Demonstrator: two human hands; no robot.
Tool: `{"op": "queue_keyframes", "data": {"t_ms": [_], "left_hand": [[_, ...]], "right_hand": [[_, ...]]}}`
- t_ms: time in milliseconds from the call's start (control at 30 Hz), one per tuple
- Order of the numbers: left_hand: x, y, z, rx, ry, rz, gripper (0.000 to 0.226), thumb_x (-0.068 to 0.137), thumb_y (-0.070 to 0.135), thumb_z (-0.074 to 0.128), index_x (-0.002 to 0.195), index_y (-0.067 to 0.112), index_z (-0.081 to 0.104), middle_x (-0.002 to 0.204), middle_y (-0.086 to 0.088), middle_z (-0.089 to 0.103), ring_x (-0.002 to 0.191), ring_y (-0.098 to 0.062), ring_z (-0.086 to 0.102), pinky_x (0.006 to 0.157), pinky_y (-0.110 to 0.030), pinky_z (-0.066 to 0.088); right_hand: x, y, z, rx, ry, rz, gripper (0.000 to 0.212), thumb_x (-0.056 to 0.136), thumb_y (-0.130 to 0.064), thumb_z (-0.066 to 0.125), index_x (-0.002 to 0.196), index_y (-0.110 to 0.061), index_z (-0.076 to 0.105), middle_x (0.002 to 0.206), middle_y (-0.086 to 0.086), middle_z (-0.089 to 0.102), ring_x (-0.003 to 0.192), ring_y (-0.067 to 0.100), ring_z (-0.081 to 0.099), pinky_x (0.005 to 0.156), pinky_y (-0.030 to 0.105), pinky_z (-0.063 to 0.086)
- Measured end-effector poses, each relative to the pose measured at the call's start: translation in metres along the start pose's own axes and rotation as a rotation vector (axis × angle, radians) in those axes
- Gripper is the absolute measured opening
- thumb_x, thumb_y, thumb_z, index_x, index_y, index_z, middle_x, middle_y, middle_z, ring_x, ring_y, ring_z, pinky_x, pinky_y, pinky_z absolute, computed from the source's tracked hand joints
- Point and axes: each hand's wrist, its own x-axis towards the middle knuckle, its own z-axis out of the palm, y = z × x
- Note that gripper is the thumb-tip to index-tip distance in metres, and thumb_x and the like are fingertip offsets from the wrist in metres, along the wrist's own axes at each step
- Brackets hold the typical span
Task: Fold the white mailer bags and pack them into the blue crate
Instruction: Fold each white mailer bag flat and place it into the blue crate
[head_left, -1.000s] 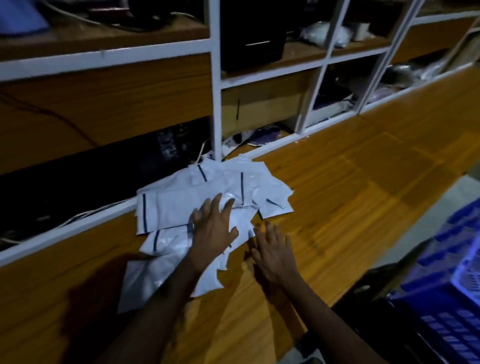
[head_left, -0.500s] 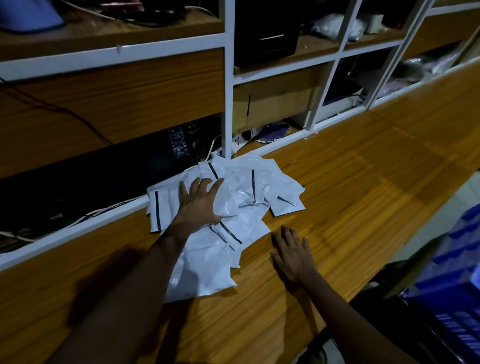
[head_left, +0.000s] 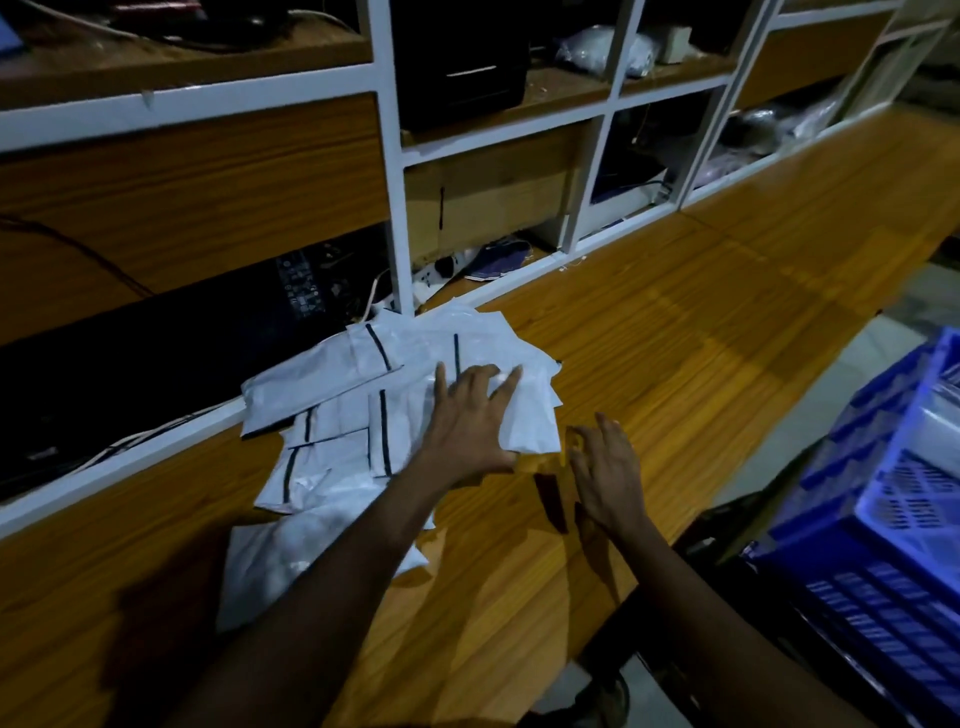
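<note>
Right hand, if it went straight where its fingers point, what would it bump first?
Probably the right edge of the white mailer bags, which the left hand presses. The right hand points up-left at them, only bare table between. Its height is unclear.

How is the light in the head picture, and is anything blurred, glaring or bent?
Head view: dim overall, the white mailer bags brightest; the left arm throws a dark shadow on the wooden table; the right hand is slightly motion-blurred; the blue crate glares pale at the right edge; the white shelf frame fans outward, a wide-angle effect.
</note>
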Motion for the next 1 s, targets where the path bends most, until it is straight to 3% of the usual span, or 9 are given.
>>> {"op": "queue_keyframes", "data": {"t_ms": [67, 233, 367, 433, 567, 700, 867, 1000], "left_hand": [[0.004, 0.03, 0.013, 0.012, 0.005, 0.056, 0.123, 0.061, 0.088, 0.058, 0.157, 0.024, 0.018, 0.148, -0.013, 0.039, 0.138, -0.032, 0.034, 0.114, -0.066, 0.01], [0.017, 0.099, 0.044, -0.043, -0.015, 0.099, 0.117, 0.05, 0.079, 0.075, 0.145, 0.015, 0.048, 0.13, -0.016, 0.057, 0.118, -0.035, 0.056, 0.106, -0.068, 0.032], [0.025, 0.136, 0.064, -0.022, -0.105, 0.08, 0.111, 0.056, 0.086, 0.061, 0.14, 0.014, 0.053, 0.124, -0.015, 0.061, 0.11, -0.035, 0.061, 0.1, -0.066, 0.04], [0.027, 0.147, 0.072, -0.017, -0.158, 0.042, 0.112, 0.058, 0.088, 0.055, 0.142, 0.013, 0.051, 0.126, -0.015, 0.06, 0.109, -0.034, 0.06, 0.098, -0.064, 0.042], [0.033, 0.168, 0.083, -0.04, -0.224, -0.032, 0.113, 0.057, 0.084, 0.064, 0.143, 0.013, 0.049, 0.131, -0.016, 0.058, 0.112, -0.036, 0.058, 0.098, -0.063, 0.04], [0.034, 0.168, 0.097, -0.064, -0.233, -0.029, 0.11, 0.06, 0.084, 0.063, 0.141, 0.012, 0.048, 0.132, -0.02, 0.057, 0.114, -0.039, 0.058, 0.096, -0.06, 0.045], [0.02, 0.15, 0.107, -0.025, -0.198, -0.087, 0.085, 0.082, 0.071, 0.036, 0.143, 0.014, 0.052, 0.144, -0.022, 0.05, 0.13, -0.044, 0.048, 0.103, -0.065, 0.039], [0.006, 0.144, 0.119, 0.02, -0.189, -0.093, 0.069, 0.09, 0.056, 0.036, 0.144, 0.015, 0.052, 0.151, -0.022, 0.043, 0.136, -0.045, 0.043, 0.107, -0.068, 0.034]], "right_hand": [[0.0, 0.014, -0.011, 0.041, 0.059, 0.038, 0.065, 0.098, -0.055, 0.02, 0.133, -0.014, 0.057, 0.155, 0.019, 0.037, 0.144, 0.038, 0.03, 0.114, 0.056, 0.028], [-0.008, 0.05, -0.033, 0.112, 0.139, 0.09, 0.06, 0.099, -0.05, 0.024, 0.134, -0.013, 0.055, 0.15, 0.015, 0.045, 0.139, 0.033, 0.038, 0.111, 0.049, 0.031], [-0.014, 0.075, -0.048, 0.15, 0.135, 0.175, 0.072, 0.093, -0.059, 0.02, 0.143, -0.016, 0.048, 0.142, 0.01, 0.054, 0.13, 0.031, 0.047, 0.106, 0.049, 0.037], [-0.015, 0.083, -0.052, 0.134, 0.099, 0.165, 0.077, 0.089, -0.063, 0.024, 0.145, -0.015, 0.045, 0.141, 0.01, 0.055, 0.127, 0.032, 0.05, 0.103, 0.051, 0.04], [-0.01, 0.101, -0.053, 0.092, 0.024, 0.107, 0.073, 0.089, -0.058, 0.037, 0.149, -0.017, 0.039, 0.127, 0.012, 0.064, 0.112, 0.033, 0.06, 0.089, 0.049, 0.049], [0.008, 0.109, -0.051, 0.019, 0.006, 0.107, 0.058, 0.089, -0.02, 0.058, 0.145, -0.018, 0.044, 0.108, 0.011, 0.07, 0.099, 0.033, 0.064, 0.079, 0.042, 0.051], [0.03, 0.116, -0.043, -0.095, 0.011, 0.147, 0.051, 0.089, -0.019, 0.055, 0.139, -0.024, 0.049, 0.12, 0.007, 0.067, 0.111, 0.032, 0.058, 0.091, 0.046, 0.048], [0.042, 0.117, -0.04, -0.225, 0.094, 0.139, 0.046, 0.091, -0.029, 0.052, 0.135, -0.016, 0.052, 0.127, 0.014, 0.057, 0.114, 0.035, 0.052, 0.093, 0.047, 0.042]]}}
